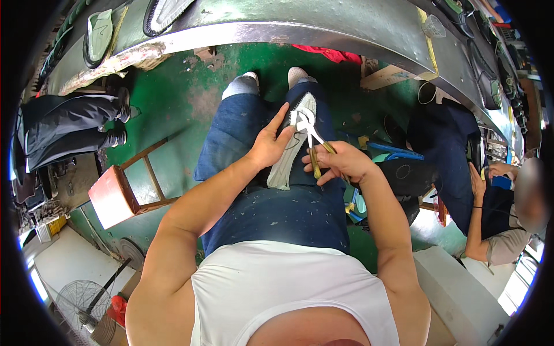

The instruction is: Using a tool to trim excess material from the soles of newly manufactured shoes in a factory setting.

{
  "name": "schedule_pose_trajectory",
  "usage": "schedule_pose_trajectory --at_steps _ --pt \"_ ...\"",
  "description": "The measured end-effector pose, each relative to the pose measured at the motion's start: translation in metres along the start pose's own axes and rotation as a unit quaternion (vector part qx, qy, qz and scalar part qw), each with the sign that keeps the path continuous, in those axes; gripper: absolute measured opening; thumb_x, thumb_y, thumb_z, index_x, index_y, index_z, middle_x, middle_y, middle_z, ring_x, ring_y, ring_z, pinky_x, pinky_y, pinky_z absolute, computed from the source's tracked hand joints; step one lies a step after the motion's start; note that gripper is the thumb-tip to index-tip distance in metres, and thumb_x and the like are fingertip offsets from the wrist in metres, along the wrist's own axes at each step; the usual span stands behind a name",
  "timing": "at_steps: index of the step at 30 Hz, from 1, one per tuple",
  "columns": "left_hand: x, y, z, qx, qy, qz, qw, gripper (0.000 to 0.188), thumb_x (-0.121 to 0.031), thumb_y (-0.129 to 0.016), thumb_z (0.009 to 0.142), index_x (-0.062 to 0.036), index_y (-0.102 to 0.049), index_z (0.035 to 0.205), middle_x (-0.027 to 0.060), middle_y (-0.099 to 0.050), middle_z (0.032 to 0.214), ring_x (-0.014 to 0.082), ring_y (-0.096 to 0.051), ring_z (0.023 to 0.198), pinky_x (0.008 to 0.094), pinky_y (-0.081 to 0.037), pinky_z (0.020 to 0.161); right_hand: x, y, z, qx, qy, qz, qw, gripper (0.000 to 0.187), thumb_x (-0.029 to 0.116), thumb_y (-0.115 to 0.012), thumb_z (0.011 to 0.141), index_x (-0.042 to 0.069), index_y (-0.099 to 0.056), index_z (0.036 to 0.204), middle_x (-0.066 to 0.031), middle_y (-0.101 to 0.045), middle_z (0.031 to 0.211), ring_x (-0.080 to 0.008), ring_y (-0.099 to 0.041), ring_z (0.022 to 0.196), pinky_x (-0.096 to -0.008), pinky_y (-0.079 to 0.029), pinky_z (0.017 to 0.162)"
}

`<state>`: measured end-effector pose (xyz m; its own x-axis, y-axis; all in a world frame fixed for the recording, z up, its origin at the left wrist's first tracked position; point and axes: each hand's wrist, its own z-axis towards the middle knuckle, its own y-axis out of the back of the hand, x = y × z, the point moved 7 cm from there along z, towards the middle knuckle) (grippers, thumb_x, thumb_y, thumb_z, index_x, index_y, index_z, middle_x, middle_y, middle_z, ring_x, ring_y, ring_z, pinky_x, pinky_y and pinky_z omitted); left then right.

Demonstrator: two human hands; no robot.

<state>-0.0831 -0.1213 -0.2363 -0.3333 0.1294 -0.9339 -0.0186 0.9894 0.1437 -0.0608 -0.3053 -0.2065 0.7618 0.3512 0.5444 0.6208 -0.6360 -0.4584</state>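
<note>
Sole side up, a long narrow shoe [280, 172] with a pale grey bottom and dark edge lies along my lap. My left hand [269, 142] grips its left side, index finger stretched along the edge and thumb over the bottom. A pair of pliers [306, 122] with a bright metal head and brass-coloured handles rests its jaws at the upper part of the shoe. My right hand [341, 162] holds the handles, which stand apart. A dark curved line, perhaps thread, shows on the shoe's bottom; what the jaws bite cannot be made out.
A metal-topped bench [242, 29] runs across the far side, with several shoe pieces [99, 34] on it. A red-topped stool [112, 196] stands left. At right a co-worker's hands [476, 183] work beside blue plastic items [392, 151]. A fan [86, 311] stands lower left.
</note>
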Motion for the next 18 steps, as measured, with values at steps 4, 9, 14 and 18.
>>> schedule_pose_trajectory --at_steps 4,9,14,18 --pt "0.009 0.004 0.006 -0.013 -0.067 0.064 0.996 0.059 -0.016 -0.053 0.102 -0.0154 -0.032 0.157 0.0252 -0.053 0.142 0.0310 -0.054 0.130 0.0343 -0.042 0.108 -0.024 -0.001 0.032 -0.114 0.074 -0.067 0.988 0.024 0.024 -0.061 0.100 0.000 -0.064 0.099 -0.0067 -0.068 0.084 -0.0137 -0.065 0.072 -0.0278 -0.052 0.061" --pt "-0.016 0.006 0.006 0.007 -0.162 0.148 0.976 0.049 -0.012 -0.049 0.102 -0.0139 -0.044 0.150 0.0246 -0.056 0.137 0.0379 -0.055 0.127 0.0369 -0.044 0.107 -0.037 -0.011 0.036 -0.150 0.111 0.008 0.982 0.024 0.024 -0.060 0.101 0.001 -0.063 0.094 -0.0057 -0.066 0.079 -0.0115 -0.061 0.065 -0.0253 -0.045 0.050" --pt "-0.025 0.002 0.008 0.044 -0.115 0.165 0.979 0.041 -0.010 -0.050 0.100 -0.0104 -0.055 0.141 0.0202 -0.064 0.122 0.0378 -0.063 0.110 0.0393 -0.050 0.098 -0.038 0.002 0.000 0.014 -0.001 0.121 0.993 0.031 0.026 -0.057 0.101 -0.004 -0.057 0.111 -0.0110 -0.065 0.098 -0.0156 -0.066 0.077 -0.0260 -0.050 0.046" --pt "-0.038 0.001 0.013 0.042 -0.137 0.186 0.972 0.039 -0.013 -0.048 0.101 -0.0112 -0.056 0.139 0.0220 -0.064 0.115 0.0393 -0.063 0.105 0.0418 -0.050 0.096 -0.002 0.028 -0.017 -0.132 0.071 -0.134 0.980 0.036 0.033 -0.051 0.104 -0.002 -0.059 0.105 -0.0095 -0.067 0.085 -0.0158 -0.066 0.069 -0.0253 -0.050 0.049"
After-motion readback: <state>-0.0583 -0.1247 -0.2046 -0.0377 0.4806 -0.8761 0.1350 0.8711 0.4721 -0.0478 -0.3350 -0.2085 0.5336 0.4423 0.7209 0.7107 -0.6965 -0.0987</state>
